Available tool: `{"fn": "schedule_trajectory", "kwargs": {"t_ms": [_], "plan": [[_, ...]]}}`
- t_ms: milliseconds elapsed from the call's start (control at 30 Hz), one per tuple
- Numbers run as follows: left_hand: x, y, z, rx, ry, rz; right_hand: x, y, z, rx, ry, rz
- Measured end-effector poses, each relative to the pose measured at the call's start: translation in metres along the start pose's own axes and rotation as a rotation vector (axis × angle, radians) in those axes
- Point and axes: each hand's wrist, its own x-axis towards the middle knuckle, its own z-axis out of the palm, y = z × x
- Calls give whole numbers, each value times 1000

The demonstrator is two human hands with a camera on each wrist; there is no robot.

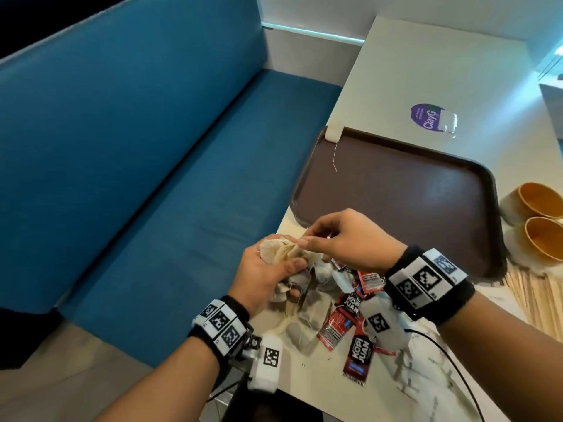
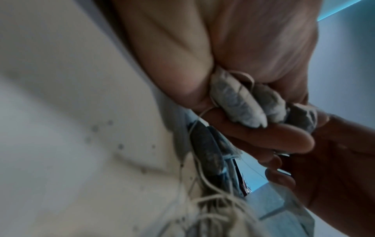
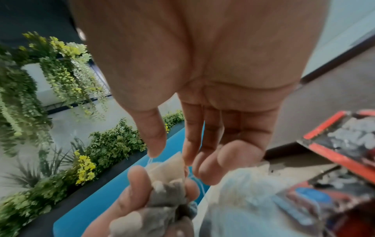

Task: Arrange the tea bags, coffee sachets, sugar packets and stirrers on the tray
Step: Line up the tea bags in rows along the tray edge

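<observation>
Bench: I see a blue bench [image 1: 146, 166] filling the left, running along the tabletop's left edge.
Left hand: my left hand [image 1: 268, 269] clutches a bunch of tea bags [image 1: 281, 251] over the tabletop's left edge, fingers curled round them.
Left wrist view: only here do I see the bags [image 2: 239, 102] squeezed between palm and fingers, with loose strings [image 2: 213, 200] hanging in a tangle below.
Right hand: my right hand [image 1: 344, 239] pinches the top of that same bunch between thumb and forefinger (the other fingers are loosely bent).
Right wrist view: it shows the pinch from beneath, a bag corner [image 3: 168, 166] at the thumb tip, and green plants [image 3: 61, 96] beyond the bench that the head view misses.
Pile: more tea bags and red coffee sachets [image 1: 356, 324] lie heaped on the tabletop [image 1: 426, 71] under and between my wrists.
Tray: the brown tray [image 1: 396, 196] sits just beyond my hands, its near left corner close to the tabletop edge; its floor is open.
Tray corner: one tea bag [image 1: 333, 132] is draped over the far left rim, its string trailing inside.
Far tabletop: a purple packet [image 1: 429, 117] lies past the tray.
Right edge: two orange-lined cups [image 1: 539, 220] lie on their sides just beside the tray; wooden stirrers [image 1: 536, 296] are spread in front of them.
</observation>
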Motion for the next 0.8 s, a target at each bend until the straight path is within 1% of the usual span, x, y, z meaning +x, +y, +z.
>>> {"fn": "schedule_trajectory", "kwargs": {"t_ms": [100, 133, 267, 400, 533, 700, 800], "plan": [[1, 0, -1, 7, -7, 12, -6, 0, 6, -8, 30, -6], [1, 0, -1, 18, -1, 18, -7, 1, 7, 20, 50, -8], [0, 3, 1, 27, 9, 16, -12, 3, 3, 218, 107, 7], [0, 1, -1, 9, -12, 1, -17, 5, 3, 460, 182, 42], [0, 2, 0, 4, -9, 2, -23, 5, 16, 644, 172, 88], [-1, 0, 0, -15, -5, -25, -25, 5, 22, 672, 142, 113], [-1, 0, 0, -10, -6, -27, -25, 4, 18, 649, 144, 174]]}}
